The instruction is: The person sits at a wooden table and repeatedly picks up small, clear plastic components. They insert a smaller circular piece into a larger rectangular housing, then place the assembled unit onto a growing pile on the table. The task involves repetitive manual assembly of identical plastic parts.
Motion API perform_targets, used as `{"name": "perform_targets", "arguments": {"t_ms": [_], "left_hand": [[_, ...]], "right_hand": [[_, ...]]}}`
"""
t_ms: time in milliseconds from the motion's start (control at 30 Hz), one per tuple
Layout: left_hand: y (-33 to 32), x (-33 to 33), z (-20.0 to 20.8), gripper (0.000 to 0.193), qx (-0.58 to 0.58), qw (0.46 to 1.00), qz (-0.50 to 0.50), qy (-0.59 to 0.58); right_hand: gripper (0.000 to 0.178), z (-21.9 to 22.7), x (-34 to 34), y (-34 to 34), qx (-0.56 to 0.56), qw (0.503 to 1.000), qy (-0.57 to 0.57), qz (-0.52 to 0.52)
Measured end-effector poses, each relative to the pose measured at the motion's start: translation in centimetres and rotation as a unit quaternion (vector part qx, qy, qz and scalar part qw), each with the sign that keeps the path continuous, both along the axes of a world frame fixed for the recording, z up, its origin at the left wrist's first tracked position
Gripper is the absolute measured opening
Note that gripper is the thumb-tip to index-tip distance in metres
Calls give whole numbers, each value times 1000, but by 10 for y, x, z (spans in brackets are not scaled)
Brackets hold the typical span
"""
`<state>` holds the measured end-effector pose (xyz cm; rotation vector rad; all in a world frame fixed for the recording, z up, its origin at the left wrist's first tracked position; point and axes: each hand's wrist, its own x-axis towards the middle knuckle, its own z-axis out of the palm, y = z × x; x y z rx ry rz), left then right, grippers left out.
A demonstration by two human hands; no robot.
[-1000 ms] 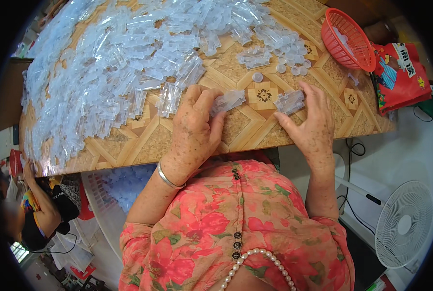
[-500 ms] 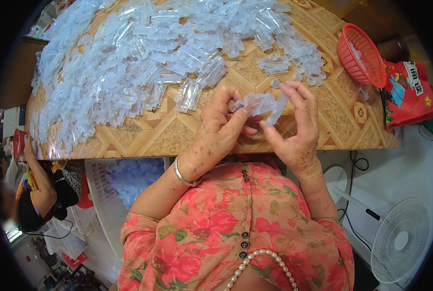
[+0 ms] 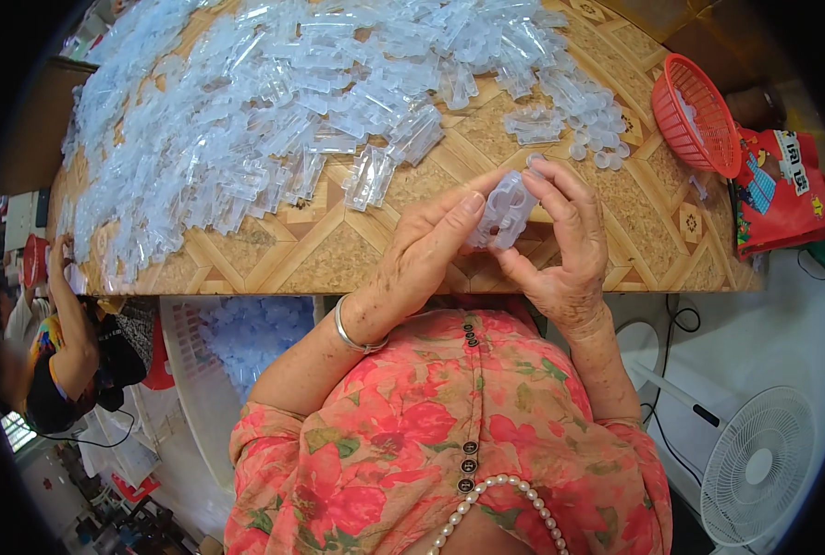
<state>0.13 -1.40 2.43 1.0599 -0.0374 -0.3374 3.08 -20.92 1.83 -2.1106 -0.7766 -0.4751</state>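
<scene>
A translucent plastic part [image 3: 507,211] with round openings stands tilted above the table's near edge. My left hand [image 3: 428,239] grips it from the left, thumb on top and fingers mostly hidden behind. At its other side, my right hand [image 3: 568,242] is curled, with a small clear round cap [image 3: 532,161] at the fingertips by the part's upper end. The right thumb tip lies close to the part's lower end; whether it touches cannot be told. Beyond both hands, several loose round caps [image 3: 602,139] lie beside a few flat clear pieces [image 3: 534,124].
A large heap of clear plastic pieces [image 3: 274,111] covers the table's [image 3: 338,264] left and far side. Right of it stand a red basket [image 3: 695,116] and a red bag [image 3: 787,190]. Below are a white crate [image 3: 190,361] and a white fan [image 3: 757,467]. Another person's arm [image 3: 75,324] shows far left.
The plastic part has turned more upright, its round openings now facing up. My left thumb has slid forward along it and the left fingers have gone behind. The right hand stays nearly in place.
</scene>
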Motion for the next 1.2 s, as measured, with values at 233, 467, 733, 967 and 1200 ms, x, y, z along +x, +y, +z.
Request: {"name": "perform_targets", "arguments": {"t_ms": [233, 467, 733, 967, 1200], "left_hand": [[-2, -2, -12, 50, 14, 1000, -1, -16], [-5, 0, -11, 49, -25, 1000, -10, 16], [-4, 0, -15, 51, -8, 1000, -3, -11], [-4, 0, -12, 53, -13, 1000, -13, -9], [-5, 1, -17, 52, 13, 1000, 1, -27]], "right_hand": [[80, -3, -2, 0, 9, 999, 50, 16], [87, 0, -6, -2, 46, 975, 216, 5], [83, -3, -5, 1, 1, 996, 93, 15], [82, -9, -5, 4, 3, 996, 83, 18], [83, -10, -7, 4, 22, 994, 100, 23]]}}
